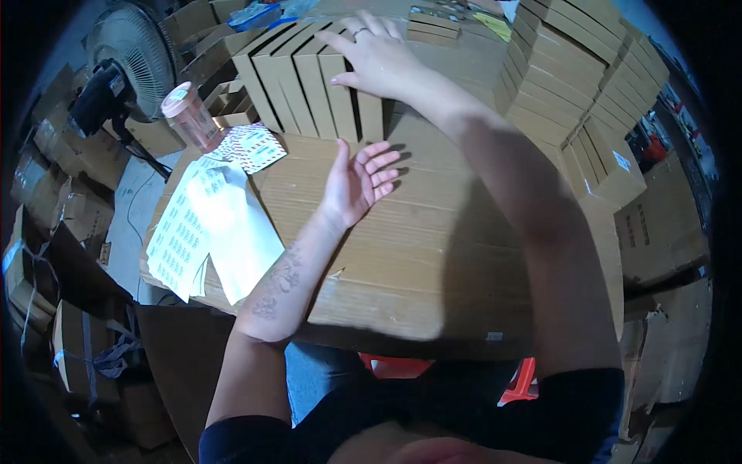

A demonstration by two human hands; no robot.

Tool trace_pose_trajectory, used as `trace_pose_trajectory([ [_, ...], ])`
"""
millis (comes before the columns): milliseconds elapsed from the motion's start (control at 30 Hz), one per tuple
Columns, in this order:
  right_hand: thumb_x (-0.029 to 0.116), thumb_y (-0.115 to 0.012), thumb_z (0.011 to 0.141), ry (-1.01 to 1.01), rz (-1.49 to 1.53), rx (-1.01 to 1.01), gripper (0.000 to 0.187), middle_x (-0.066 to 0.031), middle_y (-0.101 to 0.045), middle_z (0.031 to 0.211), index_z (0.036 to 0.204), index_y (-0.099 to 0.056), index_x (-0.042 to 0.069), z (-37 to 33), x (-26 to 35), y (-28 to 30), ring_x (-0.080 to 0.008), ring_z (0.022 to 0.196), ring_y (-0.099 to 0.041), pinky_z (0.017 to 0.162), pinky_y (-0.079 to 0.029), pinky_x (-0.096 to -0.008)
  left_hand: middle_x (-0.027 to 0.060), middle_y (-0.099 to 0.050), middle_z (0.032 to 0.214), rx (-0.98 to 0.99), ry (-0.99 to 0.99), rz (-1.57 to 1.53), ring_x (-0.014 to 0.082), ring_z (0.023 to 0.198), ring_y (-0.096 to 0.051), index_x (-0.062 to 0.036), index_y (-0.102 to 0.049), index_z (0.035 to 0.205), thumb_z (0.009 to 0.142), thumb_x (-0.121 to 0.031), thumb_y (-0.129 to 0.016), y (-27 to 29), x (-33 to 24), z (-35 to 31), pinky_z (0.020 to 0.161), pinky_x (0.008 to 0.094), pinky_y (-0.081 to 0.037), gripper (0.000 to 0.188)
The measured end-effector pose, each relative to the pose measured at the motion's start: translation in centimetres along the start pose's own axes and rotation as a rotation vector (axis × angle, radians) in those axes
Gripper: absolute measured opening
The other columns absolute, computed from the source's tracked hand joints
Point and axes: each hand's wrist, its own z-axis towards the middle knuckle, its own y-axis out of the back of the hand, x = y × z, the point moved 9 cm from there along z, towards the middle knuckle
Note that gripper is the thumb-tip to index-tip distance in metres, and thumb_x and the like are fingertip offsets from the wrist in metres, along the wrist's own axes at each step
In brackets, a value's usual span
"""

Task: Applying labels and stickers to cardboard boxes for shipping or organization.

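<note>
A row of flat brown cardboard boxes [284,87] stands on edge at the far side of the cardboard-topped table [394,255]. My right hand [379,63] reaches over the right end of this row, thumb and fingers spread; whether the fingertips touch the boxes I cannot tell. A ring shows on one of its fingers. Nearer to me, my left hand [359,184] is just above the tabletop with its palm turned up. Its fingers are apart, slightly curled, and nothing lies in them. White sheets of printed labels [184,228] spread beside my left forearm.
A pink lidded jar [195,122] and a patterned envelope [251,148] lie at the table's left edge, with a fan [143,62] beyond. Stacked flat boxes [553,73] rise at the far right, more boxes [601,164] below them. Larger cartons [663,224] crowd the right side.
</note>
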Motion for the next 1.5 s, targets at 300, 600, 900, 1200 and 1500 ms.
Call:
trace_pose_trajectory([
  [300,0.053,-0.070,0.077,-0.209,0.117,0.427,0.078,-0.0217,-0.037,0.147,0.143,-0.029,0.048,1.1,-1.2,-5.1,-0.0488,0.128,-0.041,0.101,-0.042,-0.0530,0.0053,-0.060,0.100,-0.297,-0.372,0.744,0.0116,0.078,-0.053,-0.0040,-0.058,0.112,0.102,-0.051,-0.027,-0.6,-3.3,-1.8,0.076,0.0270,-0.046,0.057],
  [600,0.054,-0.069,0.078,-0.226,0.126,0.404,0.072,-0.0211,-0.035,0.148,0.142,-0.036,0.042,-0.3,-1.3,-3.9,-0.0461,0.135,-0.032,0.109,-0.033,-0.0551,0.0046,-0.054,0.116,-0.540,-0.622,0.827,0.0123,0.088,-0.050,-0.0070,-0.052,0.121,0.102,-0.048,-0.030,2.0,-7.5,-2.9,0.075,0.0264,-0.039,0.050],
  [900,0.077,-0.055,0.073,-0.281,0.094,0.647,0.087,-0.0094,-0.048,0.142,0.144,-0.034,0.032,2.6,-0.5,-3.9,-0.0359,0.129,-0.045,0.100,-0.026,-0.0719,0.0052,-0.059,0.097,-0.507,-0.570,0.800,0.0131,0.079,-0.052,-0.0047,-0.060,0.105,0.103,-0.045,-0.031,2.7,-6.2,-2.1,0.070,0.0283,-0.045,0.049],
  [1200,0.082,-0.056,0.068,-0.314,0.061,0.579,0.091,-0.0267,-0.037,0.144,0.146,-0.023,0.048,3.2,0.9,-6.4,-0.0532,0.127,-0.040,0.099,-0.044,-0.0519,0.0070,-0.057,0.096,-0.470,-0.441,0.590,0.0170,0.086,-0.053,-0.0031,-0.056,0.106,0.104,-0.043,-0.031,1.3,-4.9,-1.8,0.078,0.0316,-0.047,0.047],
  [1500,0.078,-0.058,0.069,-0.321,-0.090,0.539,0.087,-0.0264,-0.041,0.140,0.144,-0.030,0.045,-0.7,-0.1,-2.1,-0.0554,0.128,-0.037,0.103,-0.008,-0.0757,0.0189,-0.042,0.126,-0.812,-0.732,0.699,0.0274,0.118,-0.043,0.0013,-0.042,0.127,0.101,-0.044,-0.037,7.1,-9.6,-2.8,0.104,0.0372,-0.031,0.052],
])
